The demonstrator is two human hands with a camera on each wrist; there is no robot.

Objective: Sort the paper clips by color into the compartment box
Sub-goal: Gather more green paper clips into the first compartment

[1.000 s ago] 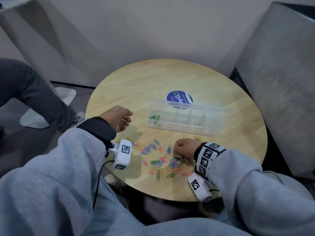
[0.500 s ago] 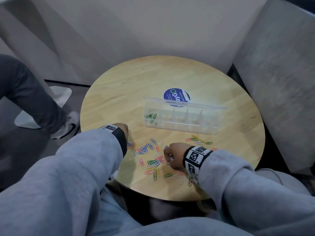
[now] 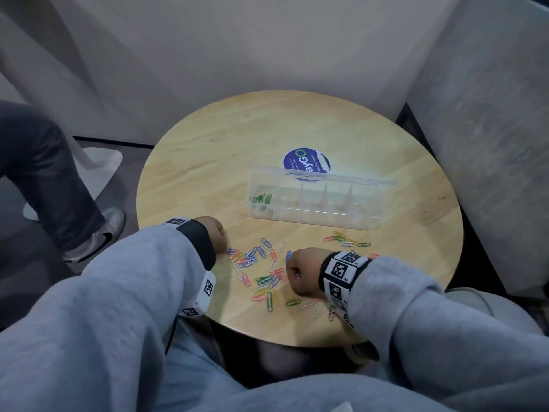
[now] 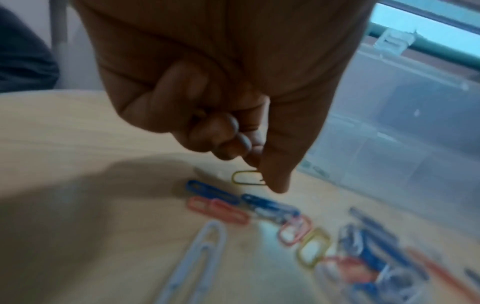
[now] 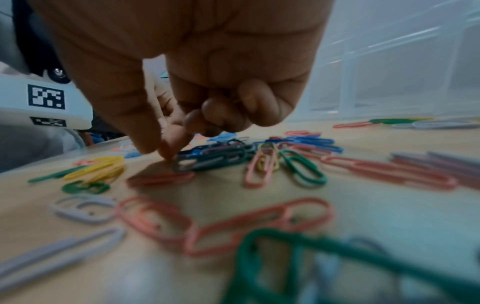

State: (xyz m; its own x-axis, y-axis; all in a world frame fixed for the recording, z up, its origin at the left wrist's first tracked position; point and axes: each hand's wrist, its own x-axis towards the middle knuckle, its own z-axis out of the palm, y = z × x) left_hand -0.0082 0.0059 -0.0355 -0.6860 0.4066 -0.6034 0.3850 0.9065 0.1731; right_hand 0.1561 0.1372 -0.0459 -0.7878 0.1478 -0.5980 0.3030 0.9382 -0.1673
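Head view, left side: a dark trouser leg (image 3: 44, 185) and a shoe (image 3: 101, 233) stand on the floor beside the round wooden table (image 3: 208, 150).
Left hand (image 3: 212, 233): low over the left edge of the scattered paper clips (image 3: 261, 272). In the left wrist view the fingers (image 4: 221, 131) are curled under and the thumb points down, its tip at a yellow paper clip (image 4: 246, 178) lying on the table. Whether thumb and forefinger already pinch that clip cannot be told; motion blur hides the contact.
Paper clips, centre: blue, pink, yellow, green and white clips lie loose on the table between the 2 hands, on the near side of the box.
Right hand (image 3: 303, 270): knuckles up at the right edge of the pile. In the right wrist view 3 fingers are curled in, while thumb and forefinger come together, tips down on the table, at the end of a dark green paper clip (image 5: 207, 160). A closed grasp on it cannot be confirmed.
Compartment box (image 3: 318, 200): clear plastic, lid open, beyond the pile. Green clips (image 3: 263, 199) lie in its leftmost compartment.
Right side: a small clip cluster (image 3: 346, 240) lies near the box front. A blue round sticker (image 3: 307, 163) shows behind the box.
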